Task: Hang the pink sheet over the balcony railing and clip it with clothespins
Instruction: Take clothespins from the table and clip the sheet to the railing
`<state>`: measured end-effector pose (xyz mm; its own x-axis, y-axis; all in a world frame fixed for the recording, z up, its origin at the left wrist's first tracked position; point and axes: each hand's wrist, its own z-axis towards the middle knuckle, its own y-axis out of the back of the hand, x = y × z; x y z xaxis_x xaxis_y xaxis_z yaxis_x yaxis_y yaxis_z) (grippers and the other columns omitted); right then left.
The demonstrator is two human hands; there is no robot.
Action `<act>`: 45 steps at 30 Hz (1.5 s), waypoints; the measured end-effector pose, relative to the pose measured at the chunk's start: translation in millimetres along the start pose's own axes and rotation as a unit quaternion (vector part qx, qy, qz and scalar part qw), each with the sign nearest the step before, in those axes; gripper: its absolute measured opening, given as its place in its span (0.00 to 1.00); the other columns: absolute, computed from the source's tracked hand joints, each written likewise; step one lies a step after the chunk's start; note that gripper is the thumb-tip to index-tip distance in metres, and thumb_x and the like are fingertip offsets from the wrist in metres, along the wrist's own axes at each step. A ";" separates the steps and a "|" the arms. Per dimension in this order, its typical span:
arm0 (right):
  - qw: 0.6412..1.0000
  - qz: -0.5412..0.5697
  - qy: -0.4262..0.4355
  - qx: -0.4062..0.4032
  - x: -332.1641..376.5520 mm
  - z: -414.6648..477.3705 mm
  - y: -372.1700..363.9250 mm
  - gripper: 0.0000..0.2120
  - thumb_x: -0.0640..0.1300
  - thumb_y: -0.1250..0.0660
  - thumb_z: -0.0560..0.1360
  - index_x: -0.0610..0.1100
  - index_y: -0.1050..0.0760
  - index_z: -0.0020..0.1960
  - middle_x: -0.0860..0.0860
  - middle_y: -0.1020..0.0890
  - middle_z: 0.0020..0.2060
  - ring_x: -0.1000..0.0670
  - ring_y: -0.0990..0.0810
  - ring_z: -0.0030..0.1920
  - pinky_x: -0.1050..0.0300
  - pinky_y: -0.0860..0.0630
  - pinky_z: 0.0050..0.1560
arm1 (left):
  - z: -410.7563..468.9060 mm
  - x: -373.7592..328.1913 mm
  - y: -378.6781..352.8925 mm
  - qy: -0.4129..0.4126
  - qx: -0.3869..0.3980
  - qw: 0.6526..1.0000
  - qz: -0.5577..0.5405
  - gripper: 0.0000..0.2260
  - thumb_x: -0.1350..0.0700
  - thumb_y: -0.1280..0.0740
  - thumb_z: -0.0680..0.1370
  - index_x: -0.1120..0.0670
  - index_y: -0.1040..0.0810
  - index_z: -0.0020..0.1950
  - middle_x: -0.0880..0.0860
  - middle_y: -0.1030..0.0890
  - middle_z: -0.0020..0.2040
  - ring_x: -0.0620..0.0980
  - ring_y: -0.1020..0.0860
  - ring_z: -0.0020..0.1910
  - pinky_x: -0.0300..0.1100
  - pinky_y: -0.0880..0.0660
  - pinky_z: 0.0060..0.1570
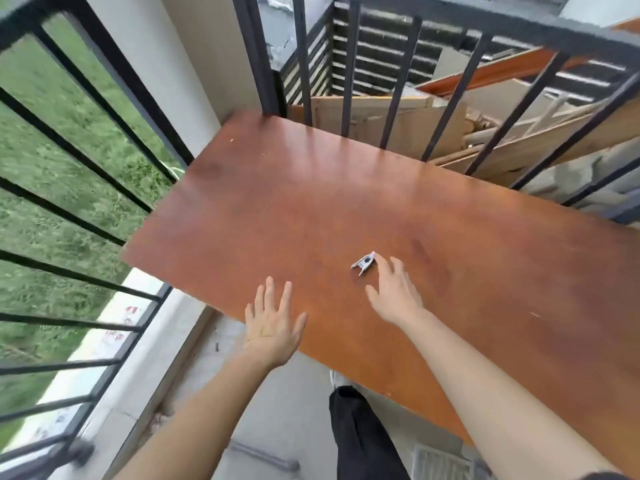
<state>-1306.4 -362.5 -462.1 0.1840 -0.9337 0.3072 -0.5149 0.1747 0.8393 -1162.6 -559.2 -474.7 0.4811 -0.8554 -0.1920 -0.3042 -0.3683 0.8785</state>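
The black balcony railing (519, 29) stands close along the brown table's (311, 202) far edge and off its left corner. The tabletop is broad and bare. The left hand (273, 323) hovers flat, fingers spread, over the near edge. The right hand (394, 292), fingers wide, has its index fingertip just beside the grey clothespin (363, 265) lying mid-table.

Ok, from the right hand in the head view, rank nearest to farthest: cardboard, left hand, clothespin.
1. clothespin, on the table by the right hand.
2. left hand, leftward at the table's near edge.
3. cardboard, behind the far railing.
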 end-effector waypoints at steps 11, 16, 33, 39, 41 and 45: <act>0.969 -0.175 0.171 0.021 -44.3 66.1 -45.5 0.22 0.37 0.23 0.66 0.50 0.21 0.58 0.47 0.21 0.55 0.40 0.25 0.55 0.48 0.23 0.46 | -1.0 -21.8 -67.8 0.056 0.171 0.984 0.002 0.29 0.39 0.54 0.81 0.48 0.57 0.79 0.54 0.63 0.79 0.57 0.61 0.78 0.58 0.53 0.75; 0.964 -0.153 0.216 0.019 -22.8 37.6 -32.5 0.13 0.48 0.29 0.75 0.51 0.24 0.58 0.48 0.21 0.51 0.41 0.23 0.52 0.48 0.25 0.49 | -39.9 -25.8 -52.5 0.114 0.133 0.982 -0.064 0.28 0.41 0.54 0.82 0.48 0.56 0.80 0.54 0.61 0.80 0.56 0.61 0.78 0.57 0.54 0.75; 0.757 -0.100 0.613 0.204 103.6 -292.6 -117.2 0.17 0.55 0.37 0.70 0.51 0.30 0.58 0.51 0.19 0.51 0.43 0.19 0.52 0.50 0.23 0.49 | -452.0 -15.9 -131.1 0.513 -0.170 0.824 -0.171 0.28 0.42 0.53 0.78 0.51 0.33 0.74 0.56 0.37 0.76 0.58 0.35 0.73 0.55 0.37 0.69; 0.611 -0.180 0.744 0.201 87.1 -469.6 -157.2 0.21 0.57 0.36 0.71 0.53 0.30 0.63 0.52 0.20 0.57 0.43 0.20 0.56 0.51 0.26 0.52 | -628.4 -43.2 -198.7 0.629 -0.213 0.726 -0.176 0.34 0.39 0.62 0.74 0.49 0.39 0.77 0.53 0.44 0.79 0.54 0.44 0.77 0.53 0.43 0.73; 0.574 -0.175 0.777 0.192 105.4 -516.4 -171.0 0.22 0.58 0.37 0.71 0.53 0.30 0.63 0.51 0.19 0.56 0.43 0.19 0.54 0.52 0.26 0.50 | -675.3 -34.4 -202.2 0.657 -0.233 0.698 -0.161 0.34 0.40 0.61 0.75 0.51 0.37 0.76 0.54 0.40 0.78 0.55 0.42 0.76 0.55 0.40 0.71; 0.512 -0.122 0.829 0.189 149.6 -639.0 -203.7 0.20 0.55 0.35 0.72 0.52 0.29 0.61 0.54 0.18 0.54 0.44 0.18 0.52 0.53 0.26 0.47 | -787.5 -8.9 -204.6 0.733 -0.290 0.596 -0.154 0.36 0.39 0.66 0.73 0.50 0.46 0.79 0.54 0.49 0.80 0.53 0.50 0.78 0.54 0.51 0.75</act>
<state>-639.0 -338.0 -300.5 0.5779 0.6902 0.4356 -0.3740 -0.2505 0.8930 -457.1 -189.4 -308.2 0.7716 0.6133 -0.1688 0.1158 0.1255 0.9853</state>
